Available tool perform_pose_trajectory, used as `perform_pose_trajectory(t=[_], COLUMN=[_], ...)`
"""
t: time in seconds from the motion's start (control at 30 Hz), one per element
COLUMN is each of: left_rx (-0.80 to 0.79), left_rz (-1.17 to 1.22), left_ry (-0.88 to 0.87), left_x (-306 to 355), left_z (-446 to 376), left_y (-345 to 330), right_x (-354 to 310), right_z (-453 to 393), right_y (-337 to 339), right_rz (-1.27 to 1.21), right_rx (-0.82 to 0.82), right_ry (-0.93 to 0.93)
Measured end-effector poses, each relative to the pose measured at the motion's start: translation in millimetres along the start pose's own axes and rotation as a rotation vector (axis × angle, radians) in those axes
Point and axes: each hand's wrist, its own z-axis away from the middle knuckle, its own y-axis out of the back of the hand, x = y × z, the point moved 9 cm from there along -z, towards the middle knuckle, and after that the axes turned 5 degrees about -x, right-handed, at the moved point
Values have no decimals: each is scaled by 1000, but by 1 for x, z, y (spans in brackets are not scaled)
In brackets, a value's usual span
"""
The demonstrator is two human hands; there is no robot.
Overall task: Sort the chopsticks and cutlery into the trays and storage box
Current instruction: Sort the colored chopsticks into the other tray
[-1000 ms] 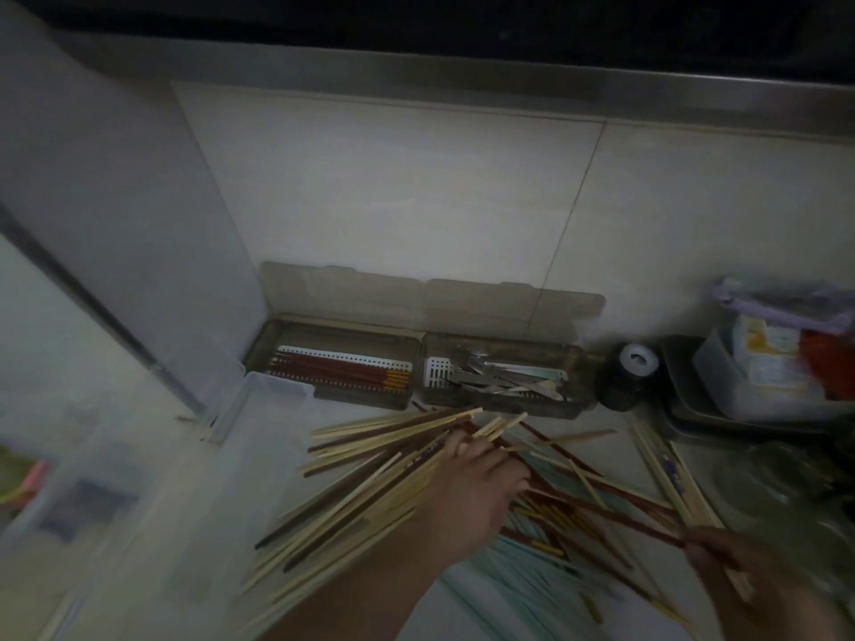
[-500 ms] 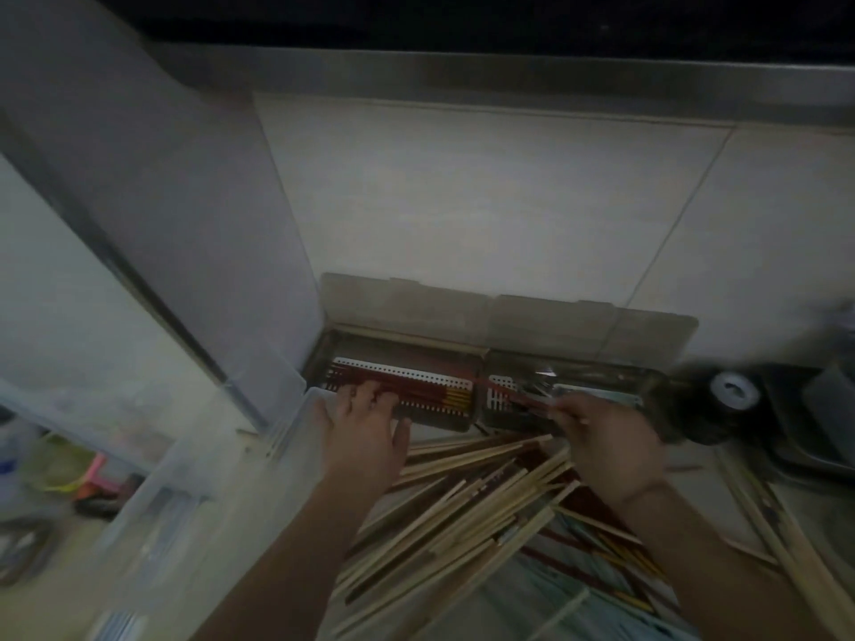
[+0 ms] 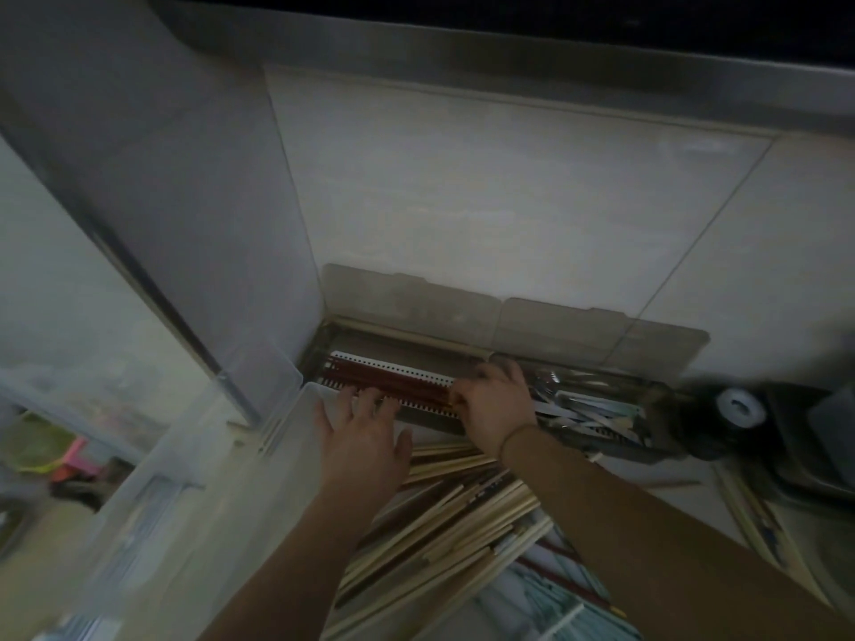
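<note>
While the red chopsticks [image 3: 393, 380] lay in the left tray [image 3: 324, 349] against the wall, both hands were seen in the head view to have been brought up to that tray. A second earlier, the left hand [image 3: 363, 432] had been spread on the loose pile and the right hand [image 3: 492, 404] had been gripping red sticks low at the right; half a second earlier, those sticks were being carried over the tray. Now the right hand was curled at the tray's right end, over the tips of the red sticks, though whether anything was pinched could not be told, as the fingers were turned away and blurred. The left hand was held flat with fingers spread, its fingertips [image 3: 365, 397] touching the tray's near edge, nothing being gripped.

One more red lot was therefore judged to have been delivered and squared up. Cutlery [image 3: 587, 404] was seen in the right tray [image 3: 657, 390], just beside the first. A large pile of bamboo chopsticks [image 3: 462, 515] was left unsorted on the counter below the wrists, with a few red ones among it, and the clear box [image 3: 194, 492] stood at the left. Much sorting was judged to remain.
</note>
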Motion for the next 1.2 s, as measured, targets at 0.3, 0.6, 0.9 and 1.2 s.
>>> perform_pose_trajectory(t=[0.3,0.6,0.9,1.2], left_rx=[-109,-116,-35,-135], left_rz=[-2,61,304,247], left_ry=[-41,-175,-451,-795], left_x=[16,57,148,209], left_z=[5,22,57,115], left_y=[-1,-4,-12,-49], right_x=[53,184,174,156], right_z=[68,254,311,306], right_y=[22,-17,-74,-78], right_rz=[-306,-324,-226,-63], right_rx=[281,423,264,188], right_ry=[46,-399,-453,-502])
